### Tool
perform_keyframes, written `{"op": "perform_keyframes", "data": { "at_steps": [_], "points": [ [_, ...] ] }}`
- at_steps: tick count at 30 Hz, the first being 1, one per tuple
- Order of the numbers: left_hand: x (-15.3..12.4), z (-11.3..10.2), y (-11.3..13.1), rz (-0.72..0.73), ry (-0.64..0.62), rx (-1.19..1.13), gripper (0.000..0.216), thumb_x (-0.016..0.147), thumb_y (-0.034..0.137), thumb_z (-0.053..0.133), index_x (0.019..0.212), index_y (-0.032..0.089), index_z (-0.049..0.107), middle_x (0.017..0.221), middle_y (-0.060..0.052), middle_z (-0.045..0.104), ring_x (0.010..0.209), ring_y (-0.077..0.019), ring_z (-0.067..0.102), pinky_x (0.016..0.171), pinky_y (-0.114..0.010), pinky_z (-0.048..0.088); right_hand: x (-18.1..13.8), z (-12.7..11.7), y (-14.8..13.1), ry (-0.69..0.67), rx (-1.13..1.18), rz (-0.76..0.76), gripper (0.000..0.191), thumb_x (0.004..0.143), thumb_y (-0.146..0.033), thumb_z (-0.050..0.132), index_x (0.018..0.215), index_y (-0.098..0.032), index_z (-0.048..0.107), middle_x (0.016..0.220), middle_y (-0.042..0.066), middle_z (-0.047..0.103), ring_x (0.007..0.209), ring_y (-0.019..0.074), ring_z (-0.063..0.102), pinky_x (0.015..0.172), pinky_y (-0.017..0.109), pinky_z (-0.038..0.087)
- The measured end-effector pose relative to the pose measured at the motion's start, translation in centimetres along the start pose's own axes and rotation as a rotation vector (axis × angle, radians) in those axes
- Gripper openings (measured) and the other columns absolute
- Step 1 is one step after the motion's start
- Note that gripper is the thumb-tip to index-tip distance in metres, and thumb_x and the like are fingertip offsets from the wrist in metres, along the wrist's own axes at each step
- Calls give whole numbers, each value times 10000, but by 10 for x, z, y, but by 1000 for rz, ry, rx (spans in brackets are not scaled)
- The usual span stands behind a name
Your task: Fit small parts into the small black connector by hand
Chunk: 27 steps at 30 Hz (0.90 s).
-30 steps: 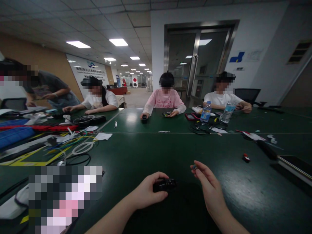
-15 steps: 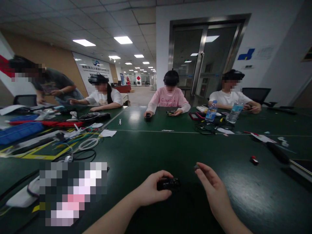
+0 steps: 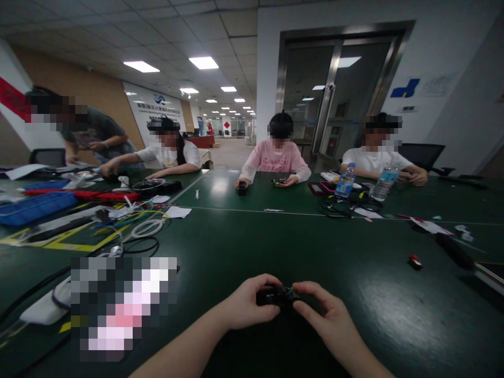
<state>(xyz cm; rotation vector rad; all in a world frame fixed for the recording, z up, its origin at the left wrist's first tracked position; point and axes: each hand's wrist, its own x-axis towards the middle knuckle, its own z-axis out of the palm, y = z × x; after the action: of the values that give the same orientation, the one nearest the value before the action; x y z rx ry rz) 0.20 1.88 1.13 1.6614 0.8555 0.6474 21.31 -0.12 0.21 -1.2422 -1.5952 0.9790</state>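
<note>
My left hand (image 3: 252, 300) grips a small black device (image 3: 273, 295) by its left end, thumb below and index finger above. The device looks like a dark block with uneven parts on top; its exact kind is too dark to make out. At its right end, my right hand (image 3: 325, 310) has thumb and index finger closed in a pinch, touching the device. The small grey piece those fingers carried is now hidden or lost against the black. Both hands are just above the green table (image 3: 236, 247).
To the left lie a white power strip (image 3: 45, 310), a coiled white cable (image 3: 147, 228) and a blue tray (image 3: 39, 206). A small red and black part (image 3: 415, 261) sits at the right. Two water bottles (image 3: 345, 181) stand farther back. Several people sit or stand around the table.
My right hand has moved left and down, bringing its pinched fingers from apart to the device's right end. My left hand keeps its grip. The view has shifted slightly.
</note>
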Motion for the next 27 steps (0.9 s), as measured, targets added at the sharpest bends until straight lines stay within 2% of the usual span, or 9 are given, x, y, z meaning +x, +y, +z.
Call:
{"op": "perform_keyframes", "data": {
  "at_steps": [6, 11, 16, 19, 27],
  "points": [
    [1, 1, -1, 24, -2, 8, 407, 740, 150, 627, 1133, 167, 523, 1041, -58, 614, 930, -203, 596, 807, -327, 481, -3, 5, -4, -39, -10, -44, 215, 724, -352, 671, 908, -248, 710, 1063, 79, 652, 1056, 269, 583, 963, 440, 435],
    [1, 1, -1, 21, 14, 34, 406, 735, 151, 628, 1128, 168, 533, 1007, -48, 610, 883, -190, 595, 756, -300, 485, -2, 6, -3, -46, -63, -62, 202, 754, -321, 633, 937, -258, 693, 1103, 72, 625, 1083, 254, 563, 976, 431, 427],
    [1, 0, 0, 1, -13, -2, 402, 732, 162, 645, 1121, 161, 543, 995, -50, 612, 876, -191, 591, 752, -300, 481, -2, 7, -3, -160, -124, -43, 192, 768, -263, 626, 953, -270, 677, 1128, 53, 613, 1100, 241, 550, 980, 415, 422],
    [1, 1, 1, -5, -13, 3, 402, 735, 175, 646, 1123, 163, 544, 998, -50, 612, 879, -192, 590, 755, -302, 481, -1, 6, -4, -180, -145, -27, 187, 775, -238, 618, 954, -262, 668, 1153, 49, 601, 1113, 238, 543, 985, 415, 417],
    [1, 3, 3, 11, -11, 77, 351, 724, 154, 633, 1069, 155, 568, 951, -28, 605, 846, -173, 579, 739, -276, 469, -4, 2, -14, -222, -322, -163, 218, 786, -194, 613, 984, -271, 658, 1127, 39, 633, 1129, 241, 522, 1002, 426, 393]
  ]
}}
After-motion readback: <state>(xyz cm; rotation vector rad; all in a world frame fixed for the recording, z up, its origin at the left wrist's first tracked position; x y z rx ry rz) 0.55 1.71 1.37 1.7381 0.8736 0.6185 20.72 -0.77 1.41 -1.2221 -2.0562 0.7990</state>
